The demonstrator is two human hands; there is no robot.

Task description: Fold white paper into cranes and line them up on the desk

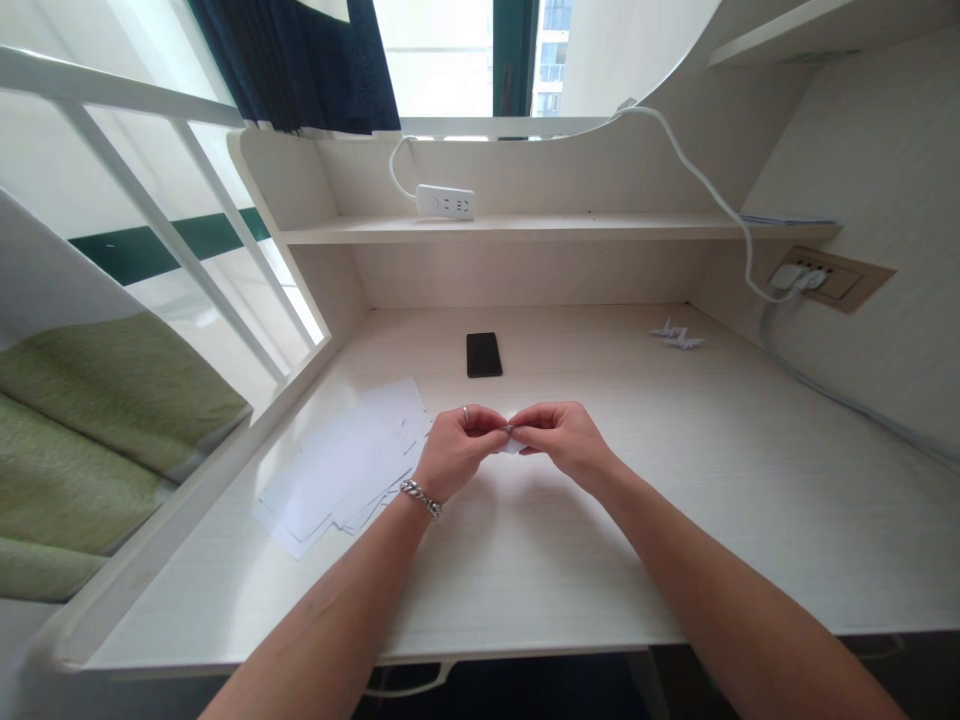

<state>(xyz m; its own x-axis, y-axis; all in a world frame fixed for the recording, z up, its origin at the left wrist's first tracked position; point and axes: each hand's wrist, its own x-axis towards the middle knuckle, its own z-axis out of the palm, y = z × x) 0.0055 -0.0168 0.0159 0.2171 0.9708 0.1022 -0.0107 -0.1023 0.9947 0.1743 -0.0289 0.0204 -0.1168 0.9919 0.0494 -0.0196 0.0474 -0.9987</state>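
The left hand (457, 447) and right hand (568, 440) meet almost tip to tip, each pinching with thumb and forefinger. They turn inward toward one another, the remaining fingers curled and mostly hidden beneath. Just behind the hands, the left wrist (421, 497) and right wrist (611, 477) angle slightly inward. The left forearm (341, 590) and right forearm (716, 580), both bare, spread apart toward the body.
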